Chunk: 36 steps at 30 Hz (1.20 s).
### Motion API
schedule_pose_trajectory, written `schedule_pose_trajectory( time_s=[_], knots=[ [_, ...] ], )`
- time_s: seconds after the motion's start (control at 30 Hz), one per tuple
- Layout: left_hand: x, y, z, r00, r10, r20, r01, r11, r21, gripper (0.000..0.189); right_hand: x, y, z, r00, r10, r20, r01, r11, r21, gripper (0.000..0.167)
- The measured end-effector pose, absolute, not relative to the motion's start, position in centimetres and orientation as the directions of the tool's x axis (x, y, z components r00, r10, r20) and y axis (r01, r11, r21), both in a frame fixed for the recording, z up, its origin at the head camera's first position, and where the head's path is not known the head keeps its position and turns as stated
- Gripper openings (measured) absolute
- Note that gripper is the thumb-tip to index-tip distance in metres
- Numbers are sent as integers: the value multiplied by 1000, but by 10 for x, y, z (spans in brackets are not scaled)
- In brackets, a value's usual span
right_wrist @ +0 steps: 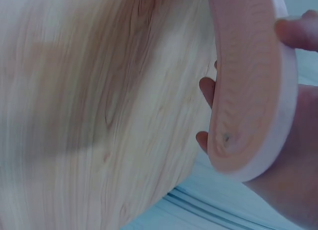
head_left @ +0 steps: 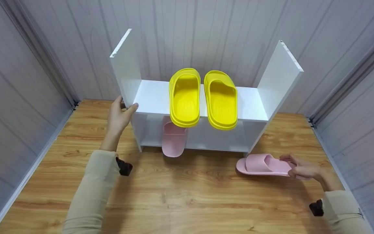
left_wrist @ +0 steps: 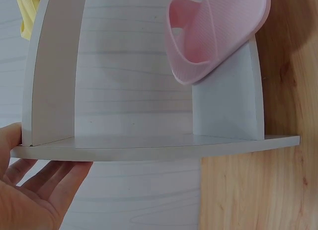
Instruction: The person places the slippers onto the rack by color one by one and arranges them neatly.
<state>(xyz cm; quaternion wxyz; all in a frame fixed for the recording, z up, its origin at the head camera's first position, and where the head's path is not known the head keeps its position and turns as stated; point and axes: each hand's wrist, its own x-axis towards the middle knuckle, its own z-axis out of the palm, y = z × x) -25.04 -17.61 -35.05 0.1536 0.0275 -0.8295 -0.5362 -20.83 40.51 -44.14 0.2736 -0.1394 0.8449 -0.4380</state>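
A white shoe rack [head_left: 151, 97] stands against the back wall. My left hand [head_left: 119, 113] grips its left side panel at the upper board, thumb on the inner side and fingers behind the outer face. My right hand [head_left: 300, 168] holds a pink slipper [head_left: 258, 163] by the heel end, beside the rack's lower right corner, toe pointing left. In the right wrist view the sole of this slipper [right_wrist: 248, 91] shows between thumb and fingers. Another pink slipper [head_left: 173, 143] sits on the lower board, left of centre, its heel jutting forward and its toe partly hidden.
A pair of yellow slippers, the left one [head_left: 185, 100] and the right one [head_left: 222, 105], rests on the upper board with heels over the front edge. The side panels, including the right one [head_left: 279, 78], rise above it. Walls enclose the wooden floor [head_left: 180, 195] left, right and behind.
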Motion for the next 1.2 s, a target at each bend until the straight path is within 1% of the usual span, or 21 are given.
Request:
schedule_pose_trajectory(
  time_s=[0.27, 0.43, 0.67, 0.83, 0.9, 1.07, 1.2],
  knots=[
    [-251, -176, -352, -948, -209, 240, 135, 418, 898, 43, -203, 401, -444, -765, -526, -371, 24, 553, -833, 70],
    [-251, -177, -352, -949, -209, 236, 132, 417, 899, 41, -200, 394, -442, -748, -572, -337, -32, 539, -842, 70],
    [-251, -176, -352, -947, -214, 238, 130, 423, 897, 40, -200, 377, -440, -735, -597, -320, -72, 538, -840, 70],
    [-251, -176, -352, -947, -215, 240, 136, 409, 902, 39, -200, 364, -441, -722, -630, -288, -83, 491, -867, 71],
    [-252, -176, -352, -946, -220, 240, 133, 413, 901, 40, -201, 359, -441, -717, -645, -263, -109, 476, -873, 70],
    [-252, -176, -352, -944, -231, 238, 121, 428, 896, 40, -202, 347, -443, -729, -652, -207, -185, 479, -858, 72],
    [-252, -176, -352, -942, -233, 242, 122, 436, 892, 41, -201, 338, -446, -743, -649, -162, -216, 462, -860, 75]
  ],
)
